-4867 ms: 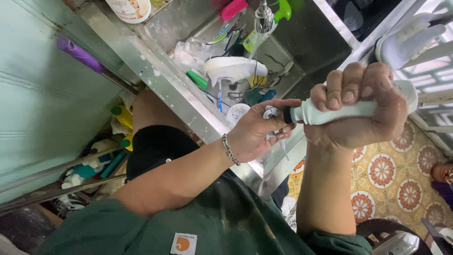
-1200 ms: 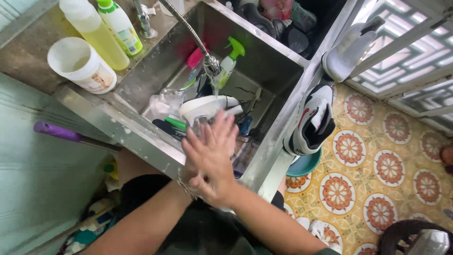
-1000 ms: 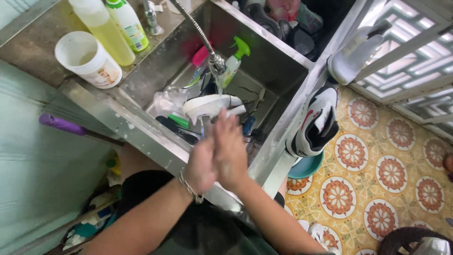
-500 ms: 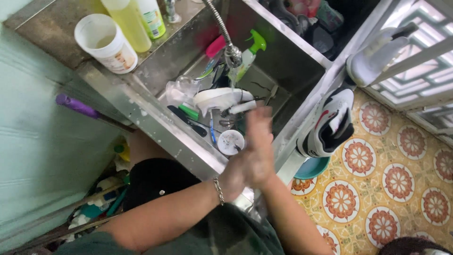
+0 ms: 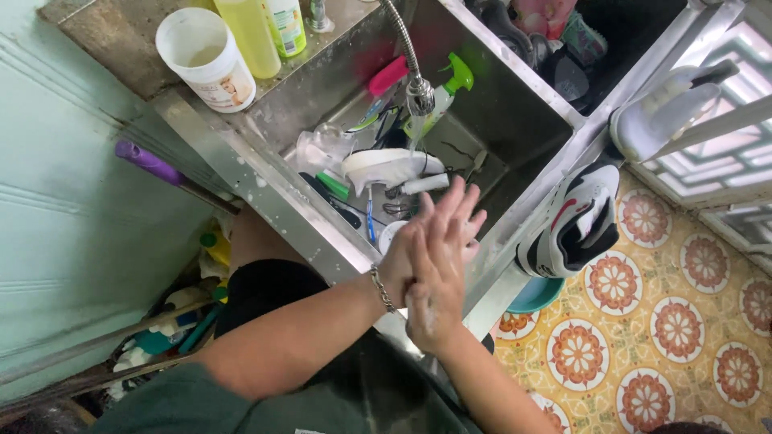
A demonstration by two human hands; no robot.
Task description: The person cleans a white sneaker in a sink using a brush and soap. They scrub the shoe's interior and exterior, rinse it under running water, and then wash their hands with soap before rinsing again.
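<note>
My left hand [image 5: 402,261] and my right hand [image 5: 442,257] are pressed palm to palm over the near rim of a steel sink [image 5: 273,193], with white foam on the skin. Neither holds anything. A bracelet circles my left wrist. Water runs from the flexible tap [image 5: 414,72] into the basin. Below the tap lie a white shoe sole [image 5: 386,165], a white tube [image 5: 426,183], brushes and a green spray bottle [image 5: 450,84].
A white tub [image 5: 205,56] and yellow bottles [image 5: 249,32] stand on the sink's ledge at upper left. A black, white and red sneaker [image 5: 575,225] leans on the right rim, a white shoe [image 5: 659,112] beyond it. A purple handle [image 5: 153,165] pokes out at left. Patterned tiles cover the floor.
Earlier my right hand held a white tube and squeezed it onto my left palm. The tube now lies in the sink, and both hands rub together, shifting right over the rim.
</note>
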